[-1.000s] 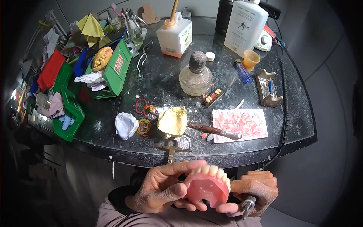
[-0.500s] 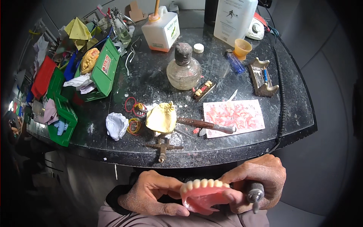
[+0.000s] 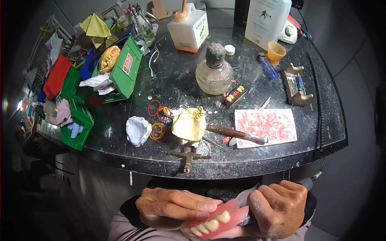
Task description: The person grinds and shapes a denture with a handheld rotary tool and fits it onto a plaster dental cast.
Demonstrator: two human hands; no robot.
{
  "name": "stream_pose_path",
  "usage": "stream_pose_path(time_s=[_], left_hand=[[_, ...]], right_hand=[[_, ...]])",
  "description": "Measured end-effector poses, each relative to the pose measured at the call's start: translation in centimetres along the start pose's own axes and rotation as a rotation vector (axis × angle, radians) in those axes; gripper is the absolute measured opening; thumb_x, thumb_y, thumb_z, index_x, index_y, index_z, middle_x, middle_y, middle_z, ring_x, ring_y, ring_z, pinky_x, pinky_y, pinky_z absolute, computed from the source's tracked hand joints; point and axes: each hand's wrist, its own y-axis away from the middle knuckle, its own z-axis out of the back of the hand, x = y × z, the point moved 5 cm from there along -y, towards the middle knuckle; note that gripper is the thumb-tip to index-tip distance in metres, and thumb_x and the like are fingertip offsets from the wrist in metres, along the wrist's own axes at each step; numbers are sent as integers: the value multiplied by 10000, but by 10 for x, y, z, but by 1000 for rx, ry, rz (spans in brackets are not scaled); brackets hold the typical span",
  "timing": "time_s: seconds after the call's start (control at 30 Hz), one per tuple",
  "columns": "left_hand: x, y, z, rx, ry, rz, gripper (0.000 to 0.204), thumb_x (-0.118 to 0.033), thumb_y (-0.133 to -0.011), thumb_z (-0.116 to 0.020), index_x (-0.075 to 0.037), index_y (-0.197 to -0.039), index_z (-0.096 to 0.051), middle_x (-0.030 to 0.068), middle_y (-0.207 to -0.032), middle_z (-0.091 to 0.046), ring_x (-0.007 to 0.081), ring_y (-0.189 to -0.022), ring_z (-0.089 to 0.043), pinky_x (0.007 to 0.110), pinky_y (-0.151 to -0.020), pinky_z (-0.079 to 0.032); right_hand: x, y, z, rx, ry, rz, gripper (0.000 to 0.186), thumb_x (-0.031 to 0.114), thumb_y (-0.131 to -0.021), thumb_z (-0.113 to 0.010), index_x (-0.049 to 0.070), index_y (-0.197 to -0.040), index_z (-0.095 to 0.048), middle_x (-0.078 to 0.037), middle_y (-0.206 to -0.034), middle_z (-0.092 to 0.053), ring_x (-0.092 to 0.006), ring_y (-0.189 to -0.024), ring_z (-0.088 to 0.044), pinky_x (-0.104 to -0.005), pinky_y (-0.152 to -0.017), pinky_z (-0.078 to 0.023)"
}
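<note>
Below the bench edge my left hand (image 3: 173, 205) is closed on a pink denture (image 3: 226, 207) with cream teeth, its fingers pressed along the pink base. The denture is tilted, with its teeth toward the lower edge. Beside it, my right hand (image 3: 279, 211) is wrapped round a grey handpiece (image 3: 307, 183), whose back end and cord show behind the knuckles. The handpiece's tip is hidden by the denture and my fingers. Pale dust coats both hands.
On the dark bench (image 3: 161, 162) stand a yellow plaster cast (image 3: 189, 125) on a metal articulator (image 3: 187, 157), a wooden-handled knife (image 3: 237, 133), a wax-smeared card (image 3: 277, 127), a white lump (image 3: 138, 131), a glass burner (image 3: 214, 76), a tooth strip (image 3: 235, 96) and green bins (image 3: 128, 68).
The denture has turned over and lowered, so its teeth now face down instead of up. My right hand has rotated, hiding the handpiece's tip. The bench has shifted rightward in view.
</note>
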Motion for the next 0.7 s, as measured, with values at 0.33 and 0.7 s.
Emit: stream_pose_path(time_s=[0.33, 0.7], left_hand=[[-8, -4, 10, 131, -50, 15, 315, 26, -686, -691, 61, -969, -557, 223, -984, -587, 312, -909, -619, 364, -825, -526], [-13, -9, -2, 74, -196, 136, 221, 3, -725, -669, 28, -920, -569, 177, -913, -585, 294, -823, -628, 346, -705, -545]], right_hand=[[10, -15, 4, 85, 219, 84, 352, 414, -753, -566, 76, -708, -477, -2, -587, -399, -113, -466, -434, -247, -434, -354], [7, -7, -3, -23, 282, 209, 422, 454, -832, -486, 70, -662, -438, -3, -574, -357, -99, -448, -390, -239, -412, -312]])
